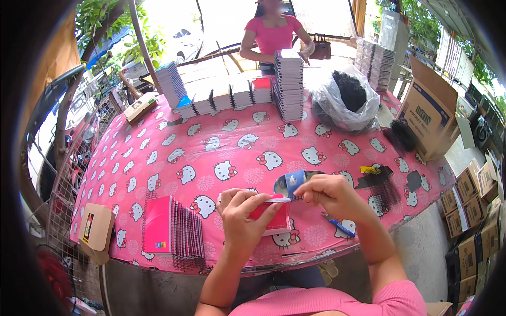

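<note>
My left hand [243, 218] grips a small red-covered notebook [274, 217] held just above the near edge of the table. My right hand [328, 193] pinches a curled blue and white cover sheet [291, 183] at the top of that notebook. A row of pink spiral notebooks [171, 231] stands on edge to the left of my left hand. A blue pen-like tool [340, 227] lies on the cloth under my right forearm.
The table wears a pink cartoon-cat cloth [211, 152]. At its far side are stacks of notebooks [287, 84], a clear bag of black spirals [345, 100] and a person in a pink top [271, 34]. Loose black spirals [382, 184] lie right; cardboard boxes [429, 113] stand beyond.
</note>
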Available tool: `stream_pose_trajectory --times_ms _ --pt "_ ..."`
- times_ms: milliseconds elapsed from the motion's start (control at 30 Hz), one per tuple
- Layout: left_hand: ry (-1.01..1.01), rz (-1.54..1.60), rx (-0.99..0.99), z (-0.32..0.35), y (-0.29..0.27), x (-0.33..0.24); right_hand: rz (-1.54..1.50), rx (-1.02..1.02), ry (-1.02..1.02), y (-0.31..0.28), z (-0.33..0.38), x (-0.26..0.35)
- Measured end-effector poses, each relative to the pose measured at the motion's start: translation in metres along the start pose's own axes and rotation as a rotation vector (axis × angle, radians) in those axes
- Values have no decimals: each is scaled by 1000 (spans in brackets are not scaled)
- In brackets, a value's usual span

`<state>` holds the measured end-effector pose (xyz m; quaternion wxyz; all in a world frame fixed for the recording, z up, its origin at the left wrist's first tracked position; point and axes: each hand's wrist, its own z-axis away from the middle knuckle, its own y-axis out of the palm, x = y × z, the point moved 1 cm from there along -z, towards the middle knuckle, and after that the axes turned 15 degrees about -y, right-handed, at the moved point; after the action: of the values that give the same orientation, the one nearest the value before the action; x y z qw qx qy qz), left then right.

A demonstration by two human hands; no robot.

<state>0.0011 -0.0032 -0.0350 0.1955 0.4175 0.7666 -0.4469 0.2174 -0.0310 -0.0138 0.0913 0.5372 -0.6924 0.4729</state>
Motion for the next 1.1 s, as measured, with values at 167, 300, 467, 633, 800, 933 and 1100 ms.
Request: stream_pose_trajectory --times_ms 167,300,467,633,800,933,1100 --pt "6 -4 -1 0 1 4 438 -80 -206 20 -2 8" --pt "-27 -8 33 1 -1 5 465 -39 -190 26 -6 17" --pt "-53 10 69 4 0 10 505 -114 -178 32 -14 27" --pt "-28 5 61 4 -4 14 494 120 -119 26 -12 16" --pt "7 58 31 3 -1 11 621 208 134 -26 8 -92" --pt "63 16 -41 -3 1 9 740 237 186 9 54 -158" --pt "-9 22 8 -4 5 11 324 -17 156 -5 13 -119"
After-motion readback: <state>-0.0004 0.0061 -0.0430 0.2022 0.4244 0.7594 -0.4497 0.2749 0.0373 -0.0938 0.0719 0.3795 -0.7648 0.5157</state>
